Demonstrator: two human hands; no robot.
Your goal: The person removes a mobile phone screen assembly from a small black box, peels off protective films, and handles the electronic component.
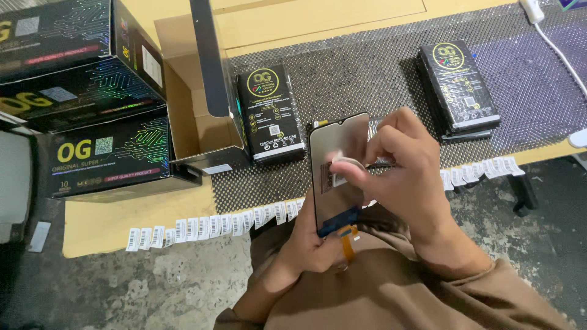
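Observation:
My left hand (309,241) grips the lower end of a phone display panel (333,143), held upright with its back toward me; an orange flex ribbon (348,241) hangs from its bottom. My right hand (397,165) pinches a small white sticker (337,174) against the back of the panel. Both hands are above my lap, just in front of the table edge.
A strip of white barcode stickers (202,229) lines the table's front edge. Flat black packages lie on the dark mesh mat (342,73): one (271,113) ahead, a stack (458,85) at right. Black boxes (79,91) and an open carton (195,110) stand at left. A white cable (556,46) runs at far right.

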